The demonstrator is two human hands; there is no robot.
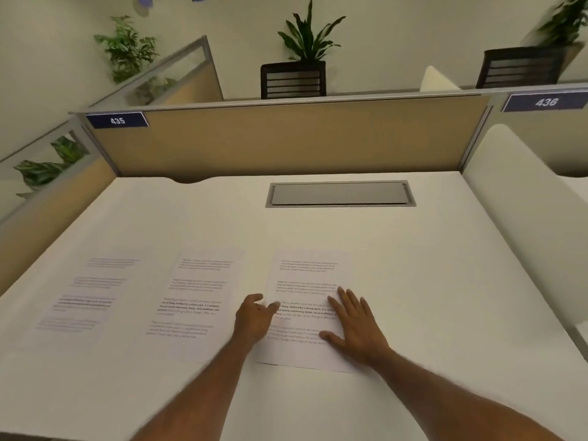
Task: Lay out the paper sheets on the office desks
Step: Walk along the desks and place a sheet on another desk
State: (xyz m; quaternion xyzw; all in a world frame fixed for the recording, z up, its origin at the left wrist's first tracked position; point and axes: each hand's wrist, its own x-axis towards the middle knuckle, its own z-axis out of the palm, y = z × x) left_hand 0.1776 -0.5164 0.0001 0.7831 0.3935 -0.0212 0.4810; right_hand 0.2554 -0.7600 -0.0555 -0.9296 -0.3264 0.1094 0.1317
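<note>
Three printed paper sheets lie side by side on the white desk (413,265). The left sheet (82,294) and the middle sheet (191,300) lie flat with nothing on them. The right sheet (305,275) has both my hands on it. My right hand (353,326) rests flat on its lower right part, fingers spread. My left hand (254,316) sits at the sheet's left edge, fingers loosely curled, thumb touching the paper. I cannot tell whether it pinches the edge.
A grey cable flap (340,194) is set into the desk near the back. A tan partition (286,138) with a label 435 (117,120) bounds the far side; a white divider (515,192) stands on the right. Plants and dark chair backs show beyond.
</note>
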